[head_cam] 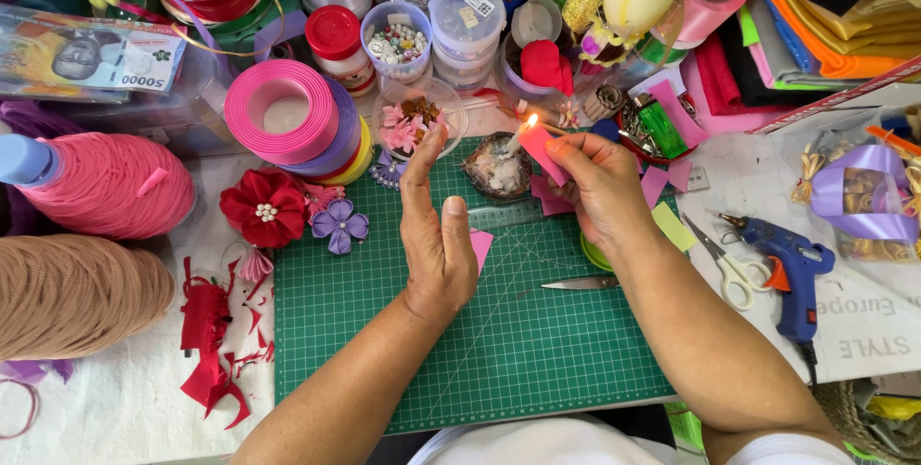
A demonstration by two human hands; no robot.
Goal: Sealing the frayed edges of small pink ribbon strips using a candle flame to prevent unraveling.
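Two bare forearms come up from below the green cutting mat, no sleeves reaching the wrists. No rings, watch or bracelets show on the hands, left and right. Fingernails short and plain. At the mat's near edge, a strip of white clothing shows at the lap and right elbow.

A work table covered in white cloth is seen from above, filling the whole view; no wall, floor or window is shown. A green gridded cutting mat is laid at the middle of the table, reaching its near edge. Everything is lit evenly by soft, bright light.
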